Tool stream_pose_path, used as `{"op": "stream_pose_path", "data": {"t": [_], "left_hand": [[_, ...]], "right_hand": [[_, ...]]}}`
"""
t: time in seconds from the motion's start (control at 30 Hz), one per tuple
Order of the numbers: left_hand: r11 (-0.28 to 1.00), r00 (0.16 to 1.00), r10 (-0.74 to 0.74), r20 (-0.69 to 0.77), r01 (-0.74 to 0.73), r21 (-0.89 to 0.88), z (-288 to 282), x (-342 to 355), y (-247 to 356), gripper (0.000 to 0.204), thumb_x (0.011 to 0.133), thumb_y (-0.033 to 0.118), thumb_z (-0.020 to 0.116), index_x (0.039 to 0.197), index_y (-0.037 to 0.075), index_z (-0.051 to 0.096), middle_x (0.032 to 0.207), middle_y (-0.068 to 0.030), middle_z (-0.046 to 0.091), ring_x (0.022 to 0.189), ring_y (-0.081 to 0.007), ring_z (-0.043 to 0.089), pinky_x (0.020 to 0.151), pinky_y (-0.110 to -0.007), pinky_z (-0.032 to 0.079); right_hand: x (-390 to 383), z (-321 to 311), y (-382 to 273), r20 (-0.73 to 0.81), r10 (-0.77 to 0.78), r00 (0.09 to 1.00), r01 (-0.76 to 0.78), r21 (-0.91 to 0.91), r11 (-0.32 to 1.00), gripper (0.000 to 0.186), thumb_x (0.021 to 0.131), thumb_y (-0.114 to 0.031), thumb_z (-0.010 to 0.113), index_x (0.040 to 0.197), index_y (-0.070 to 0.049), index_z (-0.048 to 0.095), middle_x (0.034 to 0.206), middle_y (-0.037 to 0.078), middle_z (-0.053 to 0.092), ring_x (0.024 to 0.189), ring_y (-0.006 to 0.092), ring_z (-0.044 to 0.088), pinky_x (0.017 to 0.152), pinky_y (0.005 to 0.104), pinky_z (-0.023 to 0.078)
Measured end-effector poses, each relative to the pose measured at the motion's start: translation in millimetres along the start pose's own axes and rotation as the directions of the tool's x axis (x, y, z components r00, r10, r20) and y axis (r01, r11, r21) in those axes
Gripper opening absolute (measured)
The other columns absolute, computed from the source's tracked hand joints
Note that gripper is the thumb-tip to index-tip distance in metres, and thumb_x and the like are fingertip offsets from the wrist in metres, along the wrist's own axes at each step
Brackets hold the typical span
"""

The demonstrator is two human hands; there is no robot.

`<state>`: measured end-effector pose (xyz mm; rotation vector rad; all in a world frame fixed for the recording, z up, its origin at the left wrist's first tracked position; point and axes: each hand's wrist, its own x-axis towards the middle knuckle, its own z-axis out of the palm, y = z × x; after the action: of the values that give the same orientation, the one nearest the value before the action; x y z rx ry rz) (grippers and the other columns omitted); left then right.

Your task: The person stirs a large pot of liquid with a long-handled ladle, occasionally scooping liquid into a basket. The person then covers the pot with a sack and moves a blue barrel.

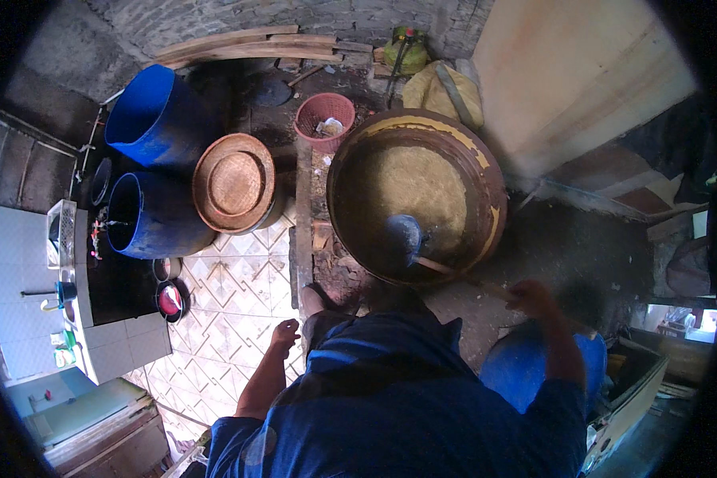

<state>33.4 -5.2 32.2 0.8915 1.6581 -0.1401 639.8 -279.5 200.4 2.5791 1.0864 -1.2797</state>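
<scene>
A wide round vat [494, 171] with a worn, yellow-stained rim stands in front of me, with tan grainy or mushy contents [422, 183] inside. Within it, low toward my side, rests the rounded blue-grey head of a long-handled scoop [405, 237]. Its wooden handle slants over the near rim to the right, where my right hand [527, 296] is closed around it. At my left side, over the patterned tile floor [215, 279], my left hand [284, 334] hangs with nothing in it, its fingers loosely bent and partly apart.
Left of the vat are a red plastic basket [325, 119], woven trays [235, 179] and two blue drums [147, 103]. A green gas cylinder [407, 52] and a yellow sack [442, 94] stand behind it. Another blue drum [506, 362] is close by my right arm; a tiled counter [127, 346] lies far left.
</scene>
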Motion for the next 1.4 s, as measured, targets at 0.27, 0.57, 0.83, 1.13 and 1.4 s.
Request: {"op": "stream_pose_path", "data": {"t": [0.27,0.57,0.83,1.13,1.4], "left_hand": [[1.000,0.999,0.022,-0.028,-0.022,0.014,-2.3,-2.6,-6.8,0.048,0.088,0.035,0.062,0.127,0.007,0.056,0.100,-0.0085,0.067,0.079,-0.0192,0.068,0.052,-0.028,0.046],[1.000,1.000,-0.001,-0.022,0.001,0.009,-15.1,-5.5,-28.1,0.043,0.089,0.033,0.061,0.124,0.009,0.058,0.107,-0.0080,0.065,0.084,-0.0199,0.068,0.057,-0.030,0.047],[1.000,1.000,0.020,-0.023,-0.020,-0.006,-23.5,1.6,-44.4,0.042,0.089,0.038,0.061,0.119,0.010,0.060,0.098,-0.0057,0.067,0.082,-0.0185,0.069,0.056,-0.031,0.048],[0.997,0.998,0.063,0.003,-0.063,0.045,-25.1,4.6,-32.6,0.045,0.089,0.036,0.059,0.124,0.007,0.057,0.101,-0.0077,0.065,0.082,-0.0198,0.068,0.055,-0.031,0.048],[0.995,0.996,0.066,0.059,-0.070,0.067,-20.4,16.3,-19.5,0.045,0.090,0.035,0.059,0.124,0.006,0.057,0.101,-0.0084,0.065,0.079,-0.0191,0.068,0.055,-0.031,0.048]], "right_hand": [[39.7,65.8,-52.9,-0.037,-0.120,0.992,0.124,0.172,0.977,0.038,0.073,-0.033,0.077,0.099,-0.005,0.071,0.075,0.012,0.068,0.059,0.0247,0.063,0.062,0.0389,0.051],[87.0,112.8,-113.1,-0.157,-0.141,0.977,0.201,0.483,0.852,0.034,0.074,-0.031,0.076,0.094,-0.004,0.072,0.071,0.010,0.067,0.066,0.0213,0.064,0.064,0.0366,0.048],[140.2,134.6,-153.2,-0.095,0.127,0.987,0.002,0.810,0.586,0.029,0.076,-0.020,0.076,0.092,0.002,0.068,0.071,0.008,0.067,0.062,0.0156,0.063,0.056,0.0321,0.048],[157.0,148.1,-142.8,-0.152,0.132,0.979,0.099,0.934,0.344,0.030,0.076,-0.011,0.076,0.100,0.003,0.065,0.077,0.008,0.067,0.063,0.0157,0.063,0.056,0.0304,0.051],[39.4,129.0,-116.0,-0.174,-0.014,0.985,0.166,0.908,0.385,0.021,0.083,-0.019,0.070,0.091,0.000,0.065,0.076,0.003,0.063,0.066,0.0119,0.058,0.059,0.0289,0.049]]}}
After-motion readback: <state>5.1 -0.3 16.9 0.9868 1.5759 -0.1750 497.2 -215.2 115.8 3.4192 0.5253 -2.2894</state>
